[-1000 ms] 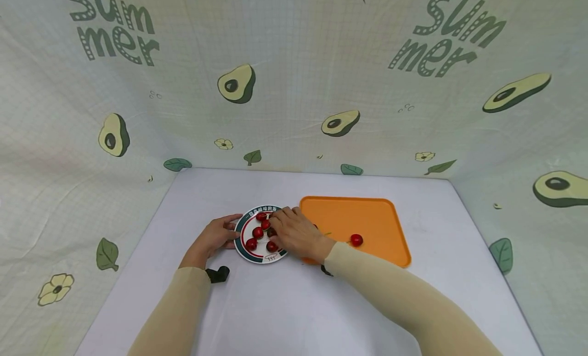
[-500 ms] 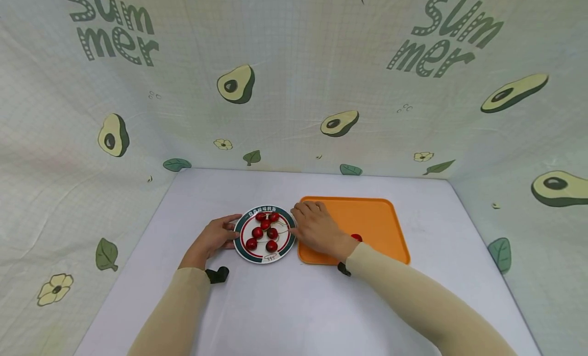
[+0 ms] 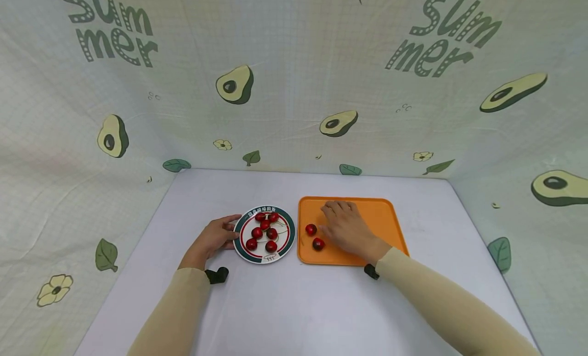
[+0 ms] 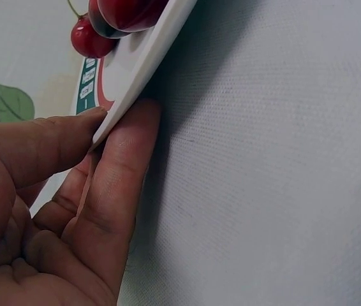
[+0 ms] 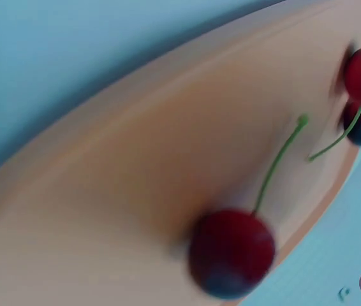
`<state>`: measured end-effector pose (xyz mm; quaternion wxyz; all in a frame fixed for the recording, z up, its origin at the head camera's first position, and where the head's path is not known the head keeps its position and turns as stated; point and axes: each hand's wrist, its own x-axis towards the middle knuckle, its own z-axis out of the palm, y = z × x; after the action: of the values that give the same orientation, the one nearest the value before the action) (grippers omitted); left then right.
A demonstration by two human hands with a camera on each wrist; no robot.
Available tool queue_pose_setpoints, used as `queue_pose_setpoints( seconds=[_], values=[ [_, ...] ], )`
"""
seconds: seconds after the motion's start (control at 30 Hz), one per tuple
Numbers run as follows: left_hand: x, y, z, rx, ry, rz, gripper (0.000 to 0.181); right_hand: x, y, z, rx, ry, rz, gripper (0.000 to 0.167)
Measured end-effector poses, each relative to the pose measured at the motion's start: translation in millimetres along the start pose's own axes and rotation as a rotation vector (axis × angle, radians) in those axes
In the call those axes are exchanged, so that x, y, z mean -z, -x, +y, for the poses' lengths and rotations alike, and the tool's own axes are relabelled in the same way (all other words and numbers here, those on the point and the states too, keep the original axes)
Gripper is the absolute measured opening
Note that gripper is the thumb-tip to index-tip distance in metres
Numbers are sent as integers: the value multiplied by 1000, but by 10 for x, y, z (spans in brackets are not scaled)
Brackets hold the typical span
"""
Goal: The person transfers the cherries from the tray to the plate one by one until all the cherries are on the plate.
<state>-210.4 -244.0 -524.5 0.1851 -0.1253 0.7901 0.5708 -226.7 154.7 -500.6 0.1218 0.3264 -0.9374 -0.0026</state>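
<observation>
My left hand (image 3: 216, 238) pinches the left rim of a white plate (image 3: 290, 238) with a green and red border. Up close in the left wrist view, the thumb (image 4: 53, 143) lies above the rim and fingers are beneath it. Several red cherries (image 3: 257, 233) with stems lie on the plate. Over the orange tray (image 3: 376, 213) hovers my right hand (image 3: 346, 227), with no item visible in its fingers. Two cherries (image 3: 318, 244) sit at the tray's left side. The right wrist view shows another stemmed cherry (image 5: 231, 254), which the hand hides in the head view.
The plate and the tray stand side by side on a white table (image 3: 275, 305), a narrow gap between them. A printed cloth (image 3: 285, 90) with avocados hangs behind and at the sides.
My right hand has moved right, from over the plate to over the tray. Two cherries at the tray's left side have come into sight. The left hand has stayed at the plate.
</observation>
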Motion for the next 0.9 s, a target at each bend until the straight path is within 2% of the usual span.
queue_pose_setpoints(
  seconds=[0.4,0.57,0.73,0.9],
  values=[
    [-5,2,-9,-2,-3,4,65,10,341,218,-24,-6,15,52],
    [0,14,0,3,-8,6,65,-54,429,201,-43,-6,16,56],
    [2,17,2,4,-2,4,65,-144,442,142,-92,2,-19,63],
    [-3,11,-2,1,-5,3,65,-164,457,99,-107,13,-22,67]
  ],
)
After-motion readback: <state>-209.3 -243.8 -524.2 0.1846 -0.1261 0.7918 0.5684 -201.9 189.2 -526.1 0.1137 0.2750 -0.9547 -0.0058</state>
